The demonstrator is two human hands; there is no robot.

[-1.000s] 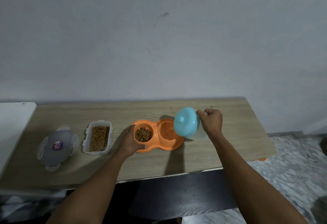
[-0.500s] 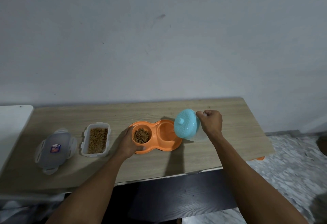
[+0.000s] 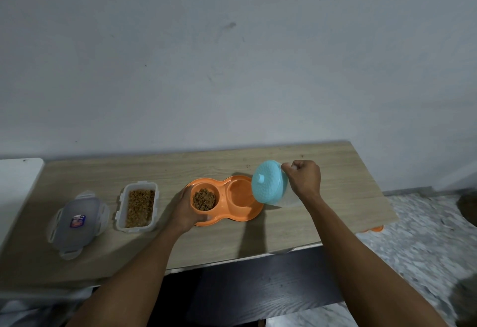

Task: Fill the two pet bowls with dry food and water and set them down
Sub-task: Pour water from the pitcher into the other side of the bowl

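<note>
Jug (image 3: 269,182) tilted further in right hand (image 3: 304,178), maybe pouring into feeder (image 3: 245,214)

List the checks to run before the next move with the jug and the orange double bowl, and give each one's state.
1. Left hand grips the orange double bowl at its rim: ok.
2. Left compartment holds dry food: ok.
3. Right hand grips the blue-lidded jug: ok.
4. Jug is tilted toward the right compartment: ok.
5. Water is in the right compartment: cannot tell.
6. Bowl sits flat on the table: ok.
</note>
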